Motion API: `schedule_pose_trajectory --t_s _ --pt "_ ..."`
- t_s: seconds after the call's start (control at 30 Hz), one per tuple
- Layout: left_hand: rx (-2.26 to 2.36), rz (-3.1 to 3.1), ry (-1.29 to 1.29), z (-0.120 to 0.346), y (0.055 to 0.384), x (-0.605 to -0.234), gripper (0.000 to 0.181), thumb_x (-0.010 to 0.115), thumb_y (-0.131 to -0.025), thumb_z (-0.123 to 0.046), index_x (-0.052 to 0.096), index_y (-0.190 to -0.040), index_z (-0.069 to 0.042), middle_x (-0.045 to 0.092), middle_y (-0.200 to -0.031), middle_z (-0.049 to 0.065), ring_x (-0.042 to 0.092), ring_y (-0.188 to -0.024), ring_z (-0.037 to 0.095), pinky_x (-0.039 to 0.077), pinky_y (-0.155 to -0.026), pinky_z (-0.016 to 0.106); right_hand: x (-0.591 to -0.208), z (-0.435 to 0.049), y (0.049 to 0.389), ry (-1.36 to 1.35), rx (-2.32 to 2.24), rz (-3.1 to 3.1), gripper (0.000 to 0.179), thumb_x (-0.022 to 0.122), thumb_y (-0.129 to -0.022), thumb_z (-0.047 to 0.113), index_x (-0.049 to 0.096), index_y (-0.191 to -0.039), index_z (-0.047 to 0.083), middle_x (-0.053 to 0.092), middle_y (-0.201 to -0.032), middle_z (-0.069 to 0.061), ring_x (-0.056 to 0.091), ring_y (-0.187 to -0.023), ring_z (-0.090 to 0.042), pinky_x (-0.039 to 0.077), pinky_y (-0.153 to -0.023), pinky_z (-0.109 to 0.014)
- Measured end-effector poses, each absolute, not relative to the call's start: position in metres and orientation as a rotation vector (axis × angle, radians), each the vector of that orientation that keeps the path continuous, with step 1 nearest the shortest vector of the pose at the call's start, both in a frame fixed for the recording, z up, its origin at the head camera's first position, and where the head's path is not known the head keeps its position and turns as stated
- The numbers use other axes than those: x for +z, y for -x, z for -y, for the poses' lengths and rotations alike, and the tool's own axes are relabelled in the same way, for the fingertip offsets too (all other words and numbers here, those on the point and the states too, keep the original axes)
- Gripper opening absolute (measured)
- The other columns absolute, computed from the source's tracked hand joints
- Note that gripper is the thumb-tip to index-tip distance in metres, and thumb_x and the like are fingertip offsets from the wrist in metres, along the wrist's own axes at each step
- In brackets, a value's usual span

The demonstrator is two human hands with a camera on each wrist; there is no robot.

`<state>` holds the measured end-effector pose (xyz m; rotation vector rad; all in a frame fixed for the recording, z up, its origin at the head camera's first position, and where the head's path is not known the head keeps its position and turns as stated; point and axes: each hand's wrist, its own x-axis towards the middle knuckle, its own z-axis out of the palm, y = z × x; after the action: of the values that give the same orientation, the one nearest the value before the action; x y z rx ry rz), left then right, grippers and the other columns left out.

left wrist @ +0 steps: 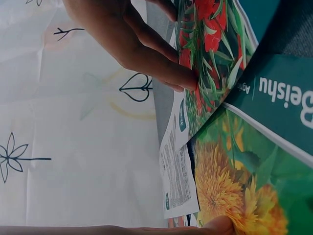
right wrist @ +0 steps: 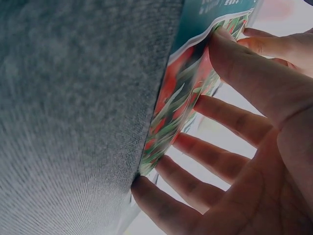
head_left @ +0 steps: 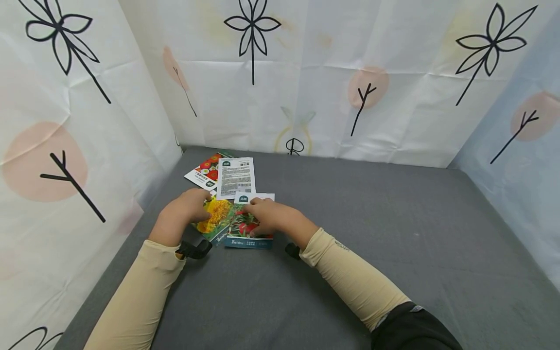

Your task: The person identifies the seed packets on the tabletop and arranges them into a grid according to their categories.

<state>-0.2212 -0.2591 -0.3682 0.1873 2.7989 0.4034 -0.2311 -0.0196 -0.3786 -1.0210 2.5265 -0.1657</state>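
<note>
Two pale sleeves (head_left: pixel 135 296) are seen entering from the bottom of the frame, over a grey surface (head_left: pixel 393 233). Left of the frame's centre, the red-flower packet (head_left: pixel 239 229) is touched by the right hand (head_left: pixel 270 216); in the right wrist view its grip is seen with fingers spread apart, tips set against the packet. Just to its left, the yellow-flower packet (head_left: pixel 218 214) is touched by the thumb of the left hand (head_left: pixel 183 211); whether that grip is clamped cannot be told. Farther up, a white printed packet (head_left: pixel 236 177) is overlapped at its lower edge by the red-flower one. Beside it, toward the upper left, another packet (head_left: pixel 205 170) is partly covered. The far side is closed by a patterned backdrop (head_left: pixel 315 97).
</note>
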Motion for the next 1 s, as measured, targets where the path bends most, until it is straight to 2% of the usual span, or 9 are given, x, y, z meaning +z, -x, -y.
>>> schedule_pose_trajectory --t_s 0.43,0.77,1.0 --pt "0.389 -2.791 -0.165 0.259 0.2221 -0.3684 0.059 0.076 -0.093 -0.014 0.057 -0.143 0.012 0.057 -0.144 0.034 0.055 -0.106 0.038 0.053 -0.086 0.05 -0.3796 0.0164 0.2313 0.992 -0.178 -2.539 0.065 0.075 -0.1 0.038 0.05 -0.158 0.02 0.044 -0.163 -0.011 0.049 -0.144 -0.032 0.049 -0.113 -0.044" --pt "0.375 -2.789 -0.181 0.2591 0.2237 -0.3688 0.058 0.076 -0.092 -0.014 0.059 -0.141 0.011 0.059 -0.143 0.034 0.055 -0.105 0.038 0.052 -0.085 0.048 -0.3773 0.0128 0.2305 0.966 -0.178 -2.529 0.066 0.073 -0.101 0.038 0.048 -0.16 0.021 0.04 -0.167 -0.011 0.044 -0.149 -0.034 0.046 -0.117 -0.047" --pt "0.371 -2.782 -0.185 0.2588 0.224 -0.3682 0.056 0.076 -0.093 -0.015 0.06 -0.14 0.011 0.058 -0.144 0.034 0.056 -0.108 0.039 0.053 -0.094 0.055 -0.3761 0.01 0.2299 0.948 -0.173 -2.532 0.067 0.073 -0.101 0.038 0.047 -0.16 0.021 0.04 -0.167 -0.011 0.043 -0.15 -0.034 0.045 -0.117 -0.049"
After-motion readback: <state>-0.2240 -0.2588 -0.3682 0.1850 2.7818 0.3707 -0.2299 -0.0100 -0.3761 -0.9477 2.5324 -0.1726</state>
